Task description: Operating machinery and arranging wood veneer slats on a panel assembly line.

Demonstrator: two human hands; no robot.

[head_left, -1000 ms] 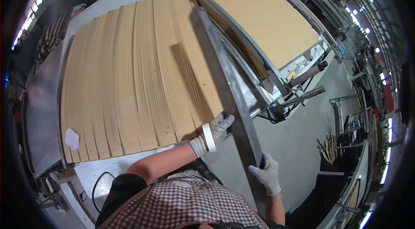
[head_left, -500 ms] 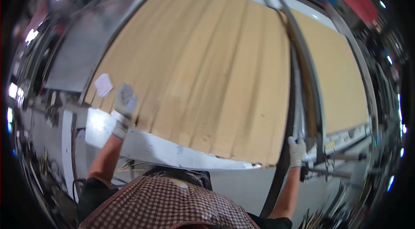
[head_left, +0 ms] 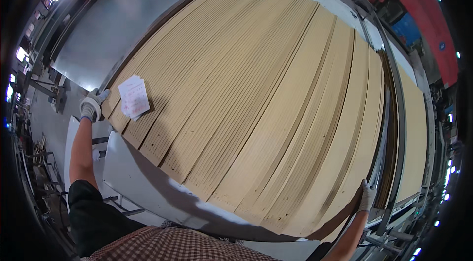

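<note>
A large tan grooved panel (head_left: 276, 108) spreads in front of me, its long ribs and dark lines running away from me. At its near left corner is my gloved left hand (head_left: 93, 104), fingers closed over the edge. A pale ring (head_left: 88, 109) shows around that hand; whether it is a tape roll or part of the glove I cannot tell. My gloved right hand (head_left: 367, 196) is closed on the panel's near right edge, where a dark brown strip shows below it. White paper slips with pink print (head_left: 134, 97) lie on the panel near its left corner.
Beneath the panel is a white surface (head_left: 143, 177). A smooth grey metal sheet (head_left: 123, 14) lies at the left. Along the right side run a dark metal rail (head_left: 401, 128) and another tan panel (head_left: 413, 138). A red beam (head_left: 423, 19) stands at the far right.
My left hand has gone from the panel's top surface out to its left edge. My right hand stays by the right side. The view has shifted, and the panel now appears turned and larger.
</note>
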